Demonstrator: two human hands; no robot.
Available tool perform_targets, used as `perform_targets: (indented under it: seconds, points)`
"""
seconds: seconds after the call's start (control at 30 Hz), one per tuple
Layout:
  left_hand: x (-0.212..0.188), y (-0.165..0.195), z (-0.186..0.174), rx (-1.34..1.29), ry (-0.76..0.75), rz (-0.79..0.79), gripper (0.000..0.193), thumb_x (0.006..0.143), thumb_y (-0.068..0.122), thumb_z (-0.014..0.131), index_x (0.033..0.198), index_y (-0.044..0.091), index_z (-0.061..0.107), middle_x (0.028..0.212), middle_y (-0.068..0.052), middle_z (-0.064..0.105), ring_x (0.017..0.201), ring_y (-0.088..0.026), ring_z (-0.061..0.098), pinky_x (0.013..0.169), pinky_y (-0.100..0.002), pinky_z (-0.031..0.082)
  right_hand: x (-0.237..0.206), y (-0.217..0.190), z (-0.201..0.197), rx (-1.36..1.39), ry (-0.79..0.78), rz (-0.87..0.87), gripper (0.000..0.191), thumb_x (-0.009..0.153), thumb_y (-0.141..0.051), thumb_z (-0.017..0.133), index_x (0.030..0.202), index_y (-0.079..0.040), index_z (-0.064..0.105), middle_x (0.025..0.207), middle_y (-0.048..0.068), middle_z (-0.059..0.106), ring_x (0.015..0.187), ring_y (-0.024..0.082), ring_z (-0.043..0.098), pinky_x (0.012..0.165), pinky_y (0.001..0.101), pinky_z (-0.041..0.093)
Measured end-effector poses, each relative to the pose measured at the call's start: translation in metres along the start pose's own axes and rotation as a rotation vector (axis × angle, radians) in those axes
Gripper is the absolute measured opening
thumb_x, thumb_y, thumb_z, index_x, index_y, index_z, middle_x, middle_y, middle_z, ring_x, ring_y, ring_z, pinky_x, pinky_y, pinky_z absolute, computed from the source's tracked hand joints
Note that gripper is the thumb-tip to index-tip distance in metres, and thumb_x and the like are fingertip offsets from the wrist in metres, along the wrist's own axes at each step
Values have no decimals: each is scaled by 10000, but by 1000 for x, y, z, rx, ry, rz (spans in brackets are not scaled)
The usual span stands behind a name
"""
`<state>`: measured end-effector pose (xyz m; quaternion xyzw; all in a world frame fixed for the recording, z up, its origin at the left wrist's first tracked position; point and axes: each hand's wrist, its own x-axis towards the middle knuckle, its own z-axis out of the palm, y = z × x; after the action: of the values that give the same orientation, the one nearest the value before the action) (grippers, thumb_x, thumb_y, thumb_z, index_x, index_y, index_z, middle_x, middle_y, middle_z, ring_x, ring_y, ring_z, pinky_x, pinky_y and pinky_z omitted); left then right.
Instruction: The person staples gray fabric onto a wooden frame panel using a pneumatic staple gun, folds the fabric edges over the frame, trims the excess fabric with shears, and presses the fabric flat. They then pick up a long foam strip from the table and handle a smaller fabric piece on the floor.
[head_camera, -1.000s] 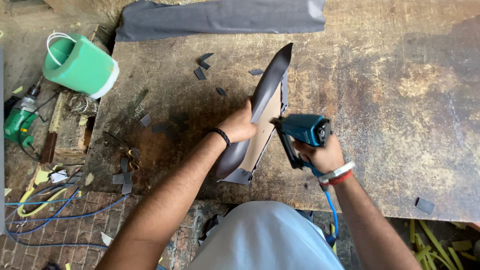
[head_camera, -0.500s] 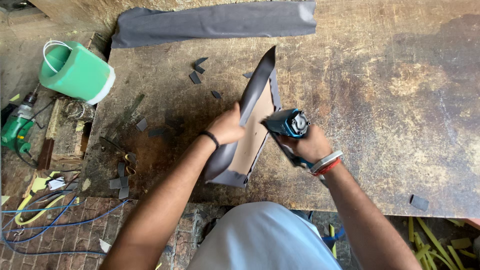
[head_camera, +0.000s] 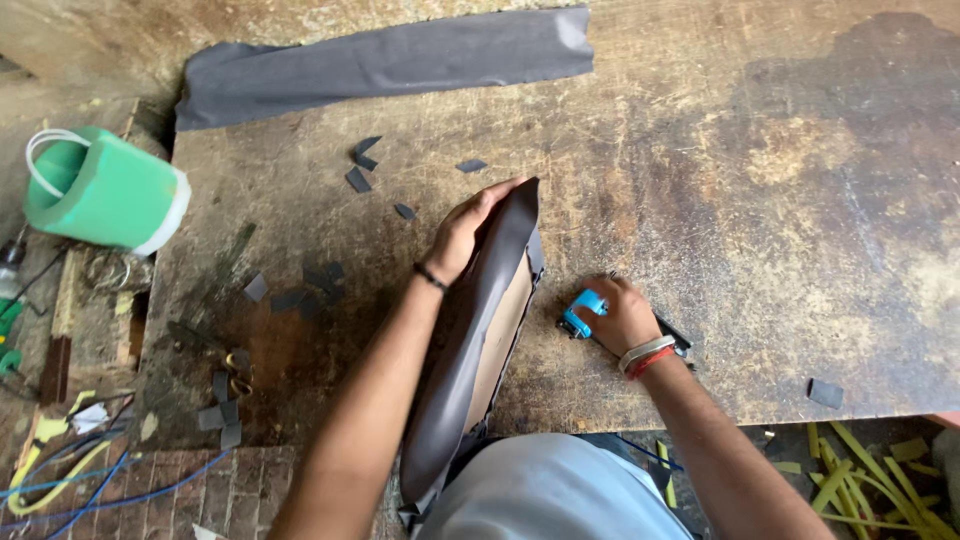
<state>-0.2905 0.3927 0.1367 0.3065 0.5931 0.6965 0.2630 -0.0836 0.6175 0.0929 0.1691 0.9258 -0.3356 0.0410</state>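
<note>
You have brought your right hand (head_camera: 622, 318) down since half a second ago, and it is now resting the blue pneumatic staple gun (head_camera: 583, 313) on the worn wooden worktable (head_camera: 760, 200), where before you were holding the tool raised against the panel. Your fingers are curling closed around the gun's body, covering most of it, so only its blue end and a dark strip by your wrist are showing.

Your left hand (head_camera: 465, 232) is gripping the top edge of the long dark brown leatherette-covered panel (head_camera: 480, 330), fingers wrapped over the rim and thumb behind. The panel is standing on its long edge between your hands, leaning slightly, with its bare cardboard back facing the gun. It is now lying lower and closer to your body than before; its near end is hidden by your light grey shirt (head_camera: 550, 495).

Farther out, small grey offcuts (head_camera: 360, 165) are lying scattered on the table, a grey fabric sheet (head_camera: 390, 62) is lying along the far edge, and a green plastic bucket (head_camera: 105, 190) is lying on its side off the table's left.
</note>
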Motion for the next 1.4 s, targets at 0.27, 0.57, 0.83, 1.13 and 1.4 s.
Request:
perform_targets:
  seconds: [0.27, 0.57, 0.83, 1.13, 1.4]
  points:
    - [37, -77, 15, -290, -164, -81, 372, 1115, 320, 521, 1361, 66, 637, 1357, -130, 671, 1205, -221, 651, 1068, -418, 531, 19, -93, -85, 637, 25, -154, 313, 881, -145, 669, 1157, 2, 695, 1039, 131, 785, 933, 177, 765, 824, 323, 624]
    - [44, -54, 35, -320, -175, -68, 431, 1092, 370, 507, 1420, 90, 522, 1312, -65, 626, 1159, -164, 620, 1053, -349, 544, 37, -113, -105, 576, 12, -51, 401, 806, -52, 611, 1193, 47, 591, 991, 177, 711, 849, 232, 733, 750, 385, 631]
    - [51, -76, 29, -289, -201, -42, 288, 1104, 321, 538, 1266, 86, 504, 1139, -55, 588, 1076, -139, 594, 983, -318, 550, 47, -107, -114, 635, -119, -155, 492, 769, 22, 543, 1240, -46, 669, 1085, 126, 764, 985, 198, 762, 861, 370, 644]
    - [44, -51, 31, -253, -188, -146, 434, 1084, 457, 482, 1304, 84, 506, 1176, -88, 607, 1048, -168, 631, 918, -337, 591, 64, -98, -89, 142, 160, -417, 115, 935, -77, 729, 1039, -59, 776, 878, 89, 796, 764, 183, 784, 662, 320, 654]
    - [-4, 21, 22, 169, -116, -152, 1030, 919, 809, 466, 1628, 76, 320, 1553, -223, 428, 1385, -289, 499, 1062, -464, 510, 59, -106, -37, 848, 48, -86, 317, 866, -20, 746, 1166, -33, 643, 1088, 104, 748, 998, 177, 736, 881, 309, 625]
